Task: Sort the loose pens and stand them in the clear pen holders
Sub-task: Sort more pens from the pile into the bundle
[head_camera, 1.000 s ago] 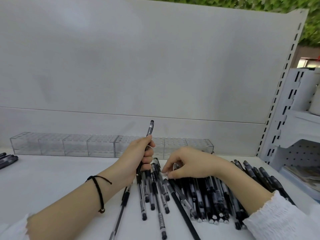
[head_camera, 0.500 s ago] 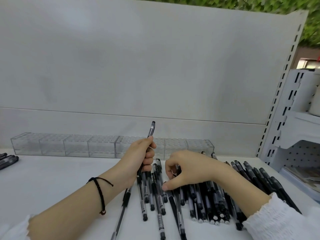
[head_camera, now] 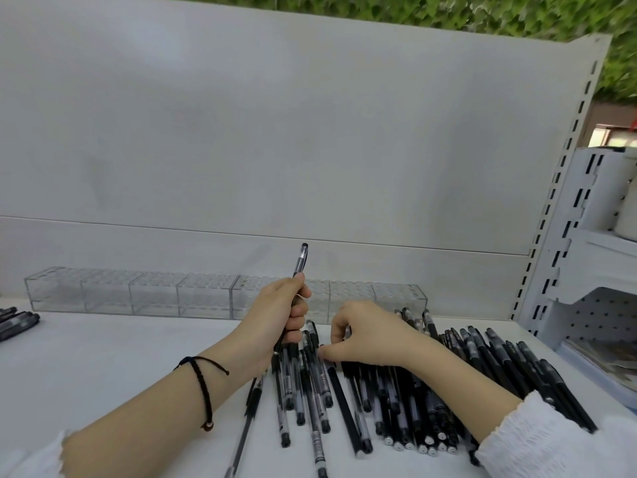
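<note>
A row of clear holders [head_camera: 138,294] runs along the back edge of the bench [head_camera: 103,357], grids of holes showing through their walls. In front of it the left hand [head_camera: 275,315] grips one pen [head_camera: 300,260] upright. The right hand [head_camera: 368,334] curls down into the loose pens [head_camera: 413,408] at front right; whether it grips one I cannot tell.

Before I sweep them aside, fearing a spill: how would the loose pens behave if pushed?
Round, slim barrels suggest the loose pens would probably roll across the smooth table. Overlapping in a heap, they likely slide apart rather than move together.
</note>
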`<state>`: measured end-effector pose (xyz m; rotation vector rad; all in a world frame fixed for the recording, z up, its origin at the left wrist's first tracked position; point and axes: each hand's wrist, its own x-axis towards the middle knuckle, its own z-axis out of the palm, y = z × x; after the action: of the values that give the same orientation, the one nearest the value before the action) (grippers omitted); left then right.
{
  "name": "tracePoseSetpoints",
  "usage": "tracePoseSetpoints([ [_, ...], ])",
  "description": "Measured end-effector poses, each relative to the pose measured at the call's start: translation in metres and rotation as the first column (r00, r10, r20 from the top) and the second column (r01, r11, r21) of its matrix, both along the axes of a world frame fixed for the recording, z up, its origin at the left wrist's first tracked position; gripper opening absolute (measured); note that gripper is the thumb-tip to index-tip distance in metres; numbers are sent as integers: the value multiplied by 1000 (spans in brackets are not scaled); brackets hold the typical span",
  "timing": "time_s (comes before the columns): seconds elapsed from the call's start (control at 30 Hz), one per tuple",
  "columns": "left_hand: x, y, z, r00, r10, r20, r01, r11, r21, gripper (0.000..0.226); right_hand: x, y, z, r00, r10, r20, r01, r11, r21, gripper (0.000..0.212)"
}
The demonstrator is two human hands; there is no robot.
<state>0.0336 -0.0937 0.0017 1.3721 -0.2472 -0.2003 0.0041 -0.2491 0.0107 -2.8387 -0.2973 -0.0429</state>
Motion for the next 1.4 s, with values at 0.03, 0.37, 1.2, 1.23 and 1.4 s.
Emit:
tracePoseSetpoints([
  [0.03,0,0,0,1000,1,2,-1,1000,2,28,0,1,0,1000,-14,-9,14,1000,-24,29],
  [0.37,-3,0,0,1000,2,21,-3,1000,17,28,3,8,1,983,-159,-90,161,987,18,35],
  [1.2,-7,-3,1,992,7,-125,-13,998,-54,35,9,-14,3,949,-260,180,252,966,65,24],
  [1.23,-7,-3,0,993,1,-114,-5,999,-38,34,9,-12,2,946,-261,193,265,964,7,27],
  [1.4,-8,-4,-1,997,-18,-78,18,1000,4,33,11,-2,-2,953,-253,165,279,947,-158,43],
])
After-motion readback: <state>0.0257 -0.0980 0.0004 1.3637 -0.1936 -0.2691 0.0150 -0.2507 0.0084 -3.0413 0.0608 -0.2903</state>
